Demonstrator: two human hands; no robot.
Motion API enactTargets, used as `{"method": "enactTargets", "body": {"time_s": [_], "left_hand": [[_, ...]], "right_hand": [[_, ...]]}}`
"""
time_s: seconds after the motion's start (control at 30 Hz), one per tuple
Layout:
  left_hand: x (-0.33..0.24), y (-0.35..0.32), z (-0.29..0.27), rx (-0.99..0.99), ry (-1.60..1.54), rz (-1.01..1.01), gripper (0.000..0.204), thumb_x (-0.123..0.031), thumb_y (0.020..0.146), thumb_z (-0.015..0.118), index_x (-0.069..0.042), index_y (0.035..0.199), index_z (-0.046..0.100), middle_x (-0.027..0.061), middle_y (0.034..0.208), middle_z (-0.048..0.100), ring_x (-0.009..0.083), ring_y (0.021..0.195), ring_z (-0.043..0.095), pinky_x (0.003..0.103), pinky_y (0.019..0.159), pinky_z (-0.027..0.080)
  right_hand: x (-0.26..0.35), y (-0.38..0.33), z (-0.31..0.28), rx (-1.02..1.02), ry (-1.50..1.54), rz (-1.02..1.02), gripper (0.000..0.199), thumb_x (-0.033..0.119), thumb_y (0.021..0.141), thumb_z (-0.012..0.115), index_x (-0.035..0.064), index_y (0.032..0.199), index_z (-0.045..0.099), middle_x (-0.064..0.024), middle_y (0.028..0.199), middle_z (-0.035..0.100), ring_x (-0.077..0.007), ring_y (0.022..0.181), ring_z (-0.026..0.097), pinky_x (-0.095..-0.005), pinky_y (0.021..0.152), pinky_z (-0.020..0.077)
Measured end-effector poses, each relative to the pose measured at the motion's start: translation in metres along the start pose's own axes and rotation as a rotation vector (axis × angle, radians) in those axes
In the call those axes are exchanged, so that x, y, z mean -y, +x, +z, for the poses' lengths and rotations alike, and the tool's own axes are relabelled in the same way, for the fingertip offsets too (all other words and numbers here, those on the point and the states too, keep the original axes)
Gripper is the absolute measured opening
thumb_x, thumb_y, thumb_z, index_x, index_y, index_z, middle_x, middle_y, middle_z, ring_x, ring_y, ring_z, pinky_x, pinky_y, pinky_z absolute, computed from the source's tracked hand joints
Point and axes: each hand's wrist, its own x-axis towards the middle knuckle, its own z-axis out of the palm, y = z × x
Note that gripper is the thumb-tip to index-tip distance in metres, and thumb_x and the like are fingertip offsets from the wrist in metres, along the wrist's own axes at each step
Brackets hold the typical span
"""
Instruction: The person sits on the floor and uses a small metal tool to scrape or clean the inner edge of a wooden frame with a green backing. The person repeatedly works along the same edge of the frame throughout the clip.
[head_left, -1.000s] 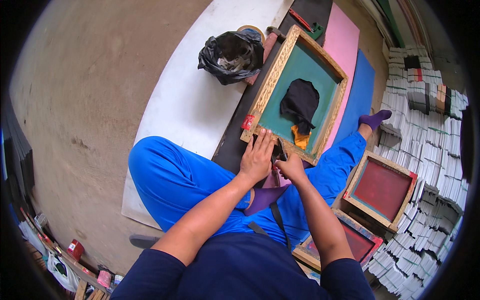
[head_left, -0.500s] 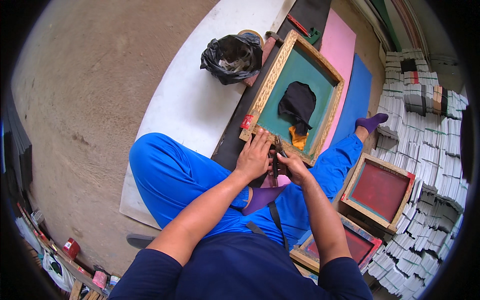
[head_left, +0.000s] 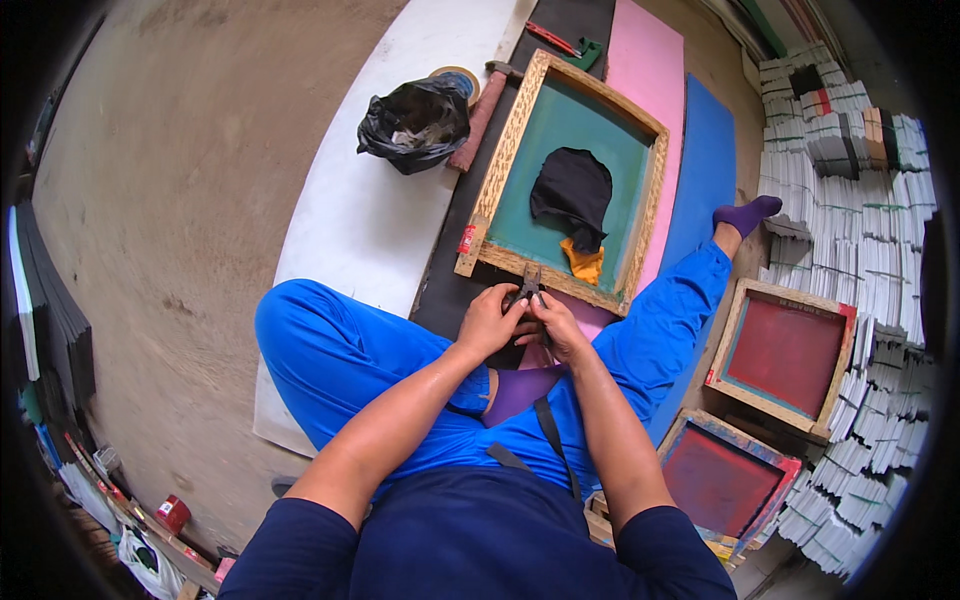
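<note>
Both my hands are on a pair of dark-handled pliers (head_left: 531,283), their jaws pointing away from me at the near edge of a wooden screen-printing frame (head_left: 497,180). My left hand (head_left: 489,322) is closed with its thumb and fingers at the left handle. Wrapped round the right handle, my right hand (head_left: 563,328) faces it. Whether the jaws grip anything is too small to tell. On the frame's green mesh lie a crumpled black cloth (head_left: 573,195) and a piece of yellow-orange cloth (head_left: 582,262).
Left of the frame are a hammer (head_left: 480,118), a black plastic bag (head_left: 415,125) and a tape roll (head_left: 458,82). A red-handled tool (head_left: 552,38) lies beyond. Two red-mesh frames (head_left: 782,352) sit at right, beside stacked bundles of paper (head_left: 845,270). My legs flank the work.
My left hand has left the frame's near rail and closed on the pliers' handle beside my right hand. The pliers' jaws now sit against the rail. The view has shifted slightly.
</note>
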Motion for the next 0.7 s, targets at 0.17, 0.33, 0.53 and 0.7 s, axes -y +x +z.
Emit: {"method": "enactTargets", "body": {"time_s": [0.17,0.33,0.53,0.7], "left_hand": [[-0.006,0.004,0.001,-0.069,0.108,0.104,0.034,-0.024,0.097,0.072,0.001,0.120,0.075,0.0201,0.102,0.073,0.0373,0.096,0.072,0.044,0.084,0.057],[-0.013,0.005,0.001,-0.134,0.165,0.103,0.031,-0.023,0.098,0.072,0.000,0.118,0.076,0.0203,0.100,0.073,0.0379,0.094,0.073,0.045,0.082,0.057],[0.000,0.007,0.012,-0.214,0.101,0.073,0.029,-0.025,0.099,0.072,0.000,0.113,0.074,0.0200,0.096,0.076,0.0332,0.089,0.076,0.043,0.080,0.057],[0.015,0.008,0.018,-0.186,0.029,-0.056,0.025,-0.024,0.100,0.071,0.000,0.107,0.070,0.0180,0.094,0.076,0.0247,0.077,0.075,0.039,0.071,0.058]], "right_hand": [[-0.012,0.011,-0.005,0.028,0.078,-0.061,0.039,0.040,0.112,0.055,0.0062,0.130,0.058,-0.0128,0.109,0.071,-0.0222,0.078,0.076,-0.0324,0.064,0.0645],[-0.019,0.019,0.005,-0.046,0.148,-0.110,0.039,0.043,0.111,0.057,0.0056,0.121,0.064,-0.0095,0.093,0.073,-0.0143,0.060,0.069,-0.0234,0.047,0.0528],[-0.032,0.033,0.018,-0.085,0.340,-0.161,0.034,0.041,0.112,0.056,0.0096,0.106,0.068,-0.0024,0.082,0.069,-0.0091,0.053,0.057,-0.0226,0.044,0.0409],[-0.044,0.040,0.029,-0.134,0.419,-0.204,0.029,0.038,0.110,0.059,0.0126,0.100,0.069,0.0027,0.077,0.064,-0.0087,0.059,0.056,-0.0250,0.050,0.0411]]}}
